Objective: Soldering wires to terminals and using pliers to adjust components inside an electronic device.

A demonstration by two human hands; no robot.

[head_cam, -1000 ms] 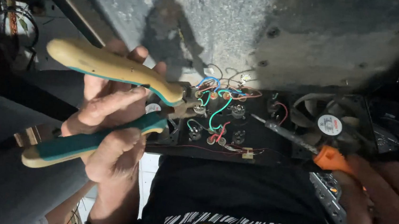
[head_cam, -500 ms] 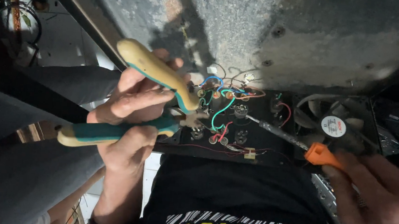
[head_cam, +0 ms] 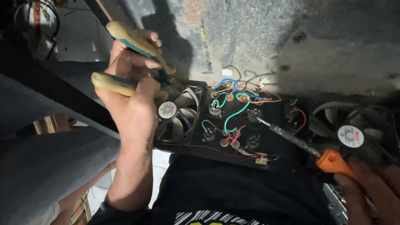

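Nearest the camera, at 4 o'clock, the right hand (head_cam: 382, 208) was closed around the orange handle of a soldering iron (head_cam: 302, 142), whose dark shaft ran toward 10 o'clock so that its tip lay just beside a round terminal on the black panel of wired components (head_cam: 237, 125). At 9 o'clock, the left hand (head_cam: 133, 86) was wrapped around the tan-and-teal handles of a pair of pliers (head_cam: 132, 66), handles squeezed nearly together; the nose pointed toward the panel's left edge, near a black cooling fan with a white hub label (head_cam: 173, 117). A second fan of the same kind (head_cam: 350, 136) sat at 3 o'clock. Beyond the panel, at 12 o'clock, lay a rough grey metal surface (head_cam: 273, 32).

Judged risks: the iron's tip stood among blue, green and red leads, so a slight wrist drift could scorch insulation or bridge adjacent terminals. Whether the pliers held anything could not be told.
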